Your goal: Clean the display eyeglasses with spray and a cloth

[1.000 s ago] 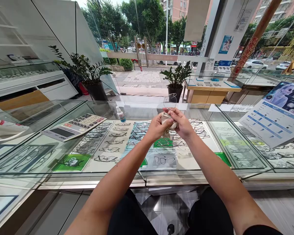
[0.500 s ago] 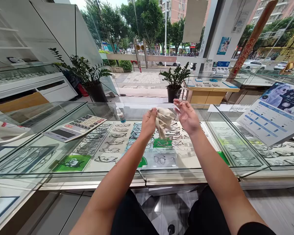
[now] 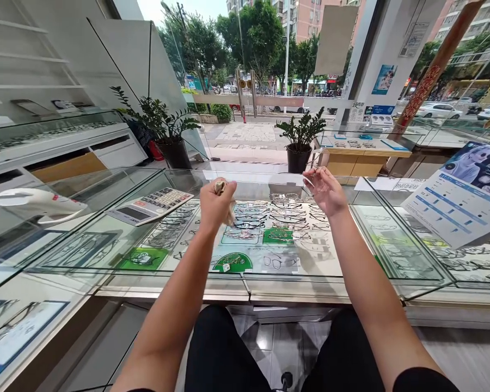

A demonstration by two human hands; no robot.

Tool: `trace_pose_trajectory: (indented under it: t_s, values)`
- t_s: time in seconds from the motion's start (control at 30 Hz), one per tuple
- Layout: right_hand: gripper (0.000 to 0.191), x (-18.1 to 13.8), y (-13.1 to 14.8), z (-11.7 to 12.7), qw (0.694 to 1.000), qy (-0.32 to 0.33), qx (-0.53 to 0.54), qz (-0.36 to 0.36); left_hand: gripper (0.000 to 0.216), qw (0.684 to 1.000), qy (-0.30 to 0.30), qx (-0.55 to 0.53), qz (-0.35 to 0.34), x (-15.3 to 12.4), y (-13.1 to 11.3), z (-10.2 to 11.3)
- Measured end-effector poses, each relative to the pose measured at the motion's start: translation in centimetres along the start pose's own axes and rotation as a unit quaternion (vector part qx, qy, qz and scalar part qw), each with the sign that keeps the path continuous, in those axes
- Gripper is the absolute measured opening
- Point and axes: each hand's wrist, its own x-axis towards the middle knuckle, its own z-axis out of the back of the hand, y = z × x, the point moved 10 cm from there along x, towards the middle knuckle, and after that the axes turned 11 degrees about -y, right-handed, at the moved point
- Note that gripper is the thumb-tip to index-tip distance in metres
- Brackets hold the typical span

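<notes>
While the left hand (image 3: 214, 204) balls a cloth (image 3: 220, 187), the right hand (image 3: 325, 190) holds clear glasses (image 3: 312, 177) crosswise.

A calculator (image 3: 150, 206) is laid on the glass table (image 3: 106, 239); two potted plants (image 3: 300, 136) are seen beyond it.

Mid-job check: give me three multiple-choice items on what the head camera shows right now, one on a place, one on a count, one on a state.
1. Where is the calculator?
A. on the glass counter, left of the left hand
B. on the floor
C. in the right hand

2. How many potted plants stand beyond the counter?
A. none
B. two
C. five

3. How is the left hand?
A. flat on the glass
B. closed around a cloth
C. out of view

Answers: 1 A, it lies on the counter top; 2 B, one at left, one at centre; 3 B, the beige cloth pokes from its fist.
</notes>
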Motion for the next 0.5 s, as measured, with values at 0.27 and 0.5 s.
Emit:
trace_pose_trajectory:
  t_s: [0.27, 0.5]
  values:
    - [0.030, -0.3, -0.5, -0.5, 1.000, 0.018, 0.007, -0.017, 0.034, 0.880, 0.139, 0.452, 0.038, -0.4, 9.3, 8.3]
    - [0.032, -0.5, -0.9, -0.8, 0.999, 0.035, 0.000, -0.041, 0.047, 0.813, 0.171, 0.556, 0.007, -1.1, 11.2, 8.8]
